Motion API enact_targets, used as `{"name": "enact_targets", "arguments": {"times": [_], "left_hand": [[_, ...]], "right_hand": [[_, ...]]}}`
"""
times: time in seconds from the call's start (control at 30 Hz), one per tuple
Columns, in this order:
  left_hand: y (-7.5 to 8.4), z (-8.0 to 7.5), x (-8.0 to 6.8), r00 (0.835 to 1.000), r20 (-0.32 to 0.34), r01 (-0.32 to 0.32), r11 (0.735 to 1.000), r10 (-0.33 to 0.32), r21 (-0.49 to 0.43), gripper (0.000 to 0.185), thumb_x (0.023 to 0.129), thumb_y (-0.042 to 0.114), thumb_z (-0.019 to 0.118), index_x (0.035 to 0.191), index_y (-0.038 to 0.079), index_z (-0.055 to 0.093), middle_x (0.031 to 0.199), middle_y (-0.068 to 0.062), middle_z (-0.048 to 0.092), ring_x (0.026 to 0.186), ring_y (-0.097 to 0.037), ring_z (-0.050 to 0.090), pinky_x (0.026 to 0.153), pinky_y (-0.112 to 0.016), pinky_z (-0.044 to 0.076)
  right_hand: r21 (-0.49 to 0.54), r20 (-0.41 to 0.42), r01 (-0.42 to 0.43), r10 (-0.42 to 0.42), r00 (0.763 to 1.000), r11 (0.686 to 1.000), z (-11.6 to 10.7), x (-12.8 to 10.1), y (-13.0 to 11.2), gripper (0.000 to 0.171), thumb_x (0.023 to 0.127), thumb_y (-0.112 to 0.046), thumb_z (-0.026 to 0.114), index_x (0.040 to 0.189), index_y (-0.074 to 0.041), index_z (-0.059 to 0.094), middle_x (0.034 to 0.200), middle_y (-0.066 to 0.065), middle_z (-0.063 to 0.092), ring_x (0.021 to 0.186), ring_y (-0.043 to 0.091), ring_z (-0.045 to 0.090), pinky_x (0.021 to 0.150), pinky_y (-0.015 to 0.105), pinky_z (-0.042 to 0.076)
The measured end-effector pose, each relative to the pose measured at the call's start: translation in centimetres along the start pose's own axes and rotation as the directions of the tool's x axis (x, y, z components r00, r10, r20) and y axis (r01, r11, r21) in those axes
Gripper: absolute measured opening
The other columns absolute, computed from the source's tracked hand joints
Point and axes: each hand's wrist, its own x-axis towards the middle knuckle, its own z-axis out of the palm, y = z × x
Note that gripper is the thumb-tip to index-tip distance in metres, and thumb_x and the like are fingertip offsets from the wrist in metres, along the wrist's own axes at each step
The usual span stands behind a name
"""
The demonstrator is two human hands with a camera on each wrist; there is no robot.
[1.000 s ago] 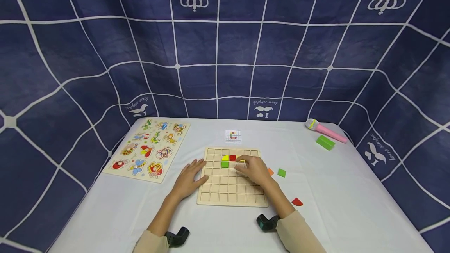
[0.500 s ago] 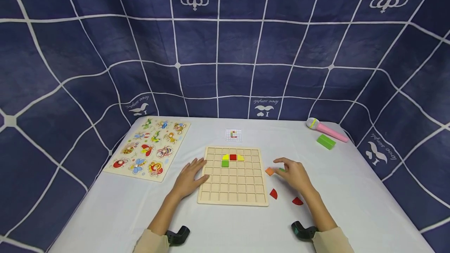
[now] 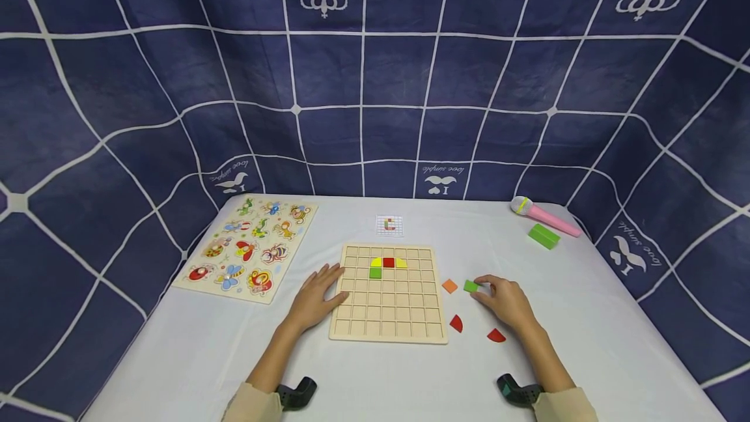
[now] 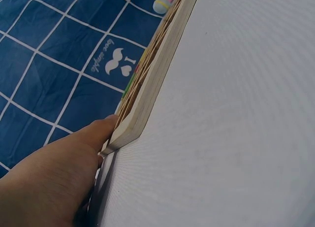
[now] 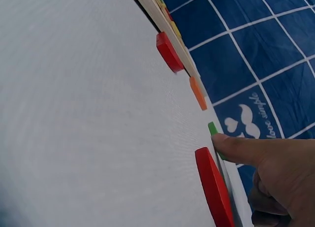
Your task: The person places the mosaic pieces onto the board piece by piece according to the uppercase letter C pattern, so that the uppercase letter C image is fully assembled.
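Observation:
A wooden grid board (image 3: pixel 388 311) lies on the white table, with a yellow quarter-round tile (image 3: pixel 376 262), a red square tile (image 3: pixel 388 262), a second yellow quarter-round tile (image 3: pixel 401 263) and a green square tile (image 3: pixel 375 273) in its cells. My left hand (image 3: pixel 315 298) rests on the board's left edge, fingers spread and relaxed. To the right of the board, my right hand (image 3: pixel 508 303) pinches a loose green square tile (image 3: pixel 470 286) between thumb and index finger. In the right wrist view the thumb touches this green tile (image 5: pixel 212 128); the index finger is hidden there.
Loose tiles lie right of the board: an orange one (image 3: pixel 449 286) and two red quarter-rounds (image 3: pixel 456 323) (image 3: pixel 496 335). A small pattern card (image 3: pixel 389 225) sits behind the board. An insect puzzle (image 3: pixel 249 249) is at left; a pink toy microphone (image 3: pixel 545 217) and green block (image 3: pixel 543 236) at back right.
My right hand has moved right, off the board, leaving the right yellow tile in its cell, and has come to the loose green tile. The left hand has stayed in place.

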Motion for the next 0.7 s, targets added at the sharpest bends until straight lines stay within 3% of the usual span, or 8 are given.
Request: {"name": "enact_targets", "arguments": {"times": [0.27, 0.5, 0.7], "left_hand": [[0.0, 0.0, 0.0, 1.0, 0.001, 0.003, 1.0, -0.003, -0.003, 0.061, 0.086, 0.04, 0.061, 0.137, 0.011, 0.045, 0.143, -0.008, 0.039, 0.136, -0.028, 0.025, 0.112, -0.044, 0.013], [-0.1, 0.1, 0.0, 1.0, 0.008, 0.001, 1.0, -0.001, 0.003, 0.061, 0.087, 0.04, 0.061, 0.137, 0.01, 0.045, 0.143, -0.008, 0.039, 0.136, -0.028, 0.025, 0.112, -0.044, 0.013], [-0.1, 0.1, 0.1, 1.0, 0.008, 0.002, 1.0, -0.002, 0.003, 0.061, 0.087, 0.04, 0.061, 0.137, 0.01, 0.045, 0.143, -0.008, 0.038, 0.136, -0.028, 0.024, 0.112, -0.045, 0.013]], "right_hand": [[0.017, -0.029, 0.031, -0.031, 0.999, 0.999, -0.3, 0.5, -1.4, 0.029, 0.077, -0.022, 0.075, 0.102, -0.009, 0.069, 0.051, -0.004, 0.034, 0.046, 0.011, 0.029, 0.041, 0.023, 0.023], [0.072, -0.027, 0.101, -0.1, 0.995, 0.992, 0.1, 1.9, -5.4, 0.029, 0.077, -0.024, 0.075, 0.103, -0.012, 0.069, 0.049, -0.006, 0.031, 0.044, 0.008, 0.026, 0.039, 0.021, 0.021], [0.096, -0.006, 0.173, -0.173, 0.985, 0.98, 1.8, 3.0, -8.8, 0.029, 0.076, -0.026, 0.076, 0.102, -0.013, 0.069, 0.048, -0.008, 0.032, 0.043, 0.005, 0.024, 0.038, 0.02, 0.021]]}}
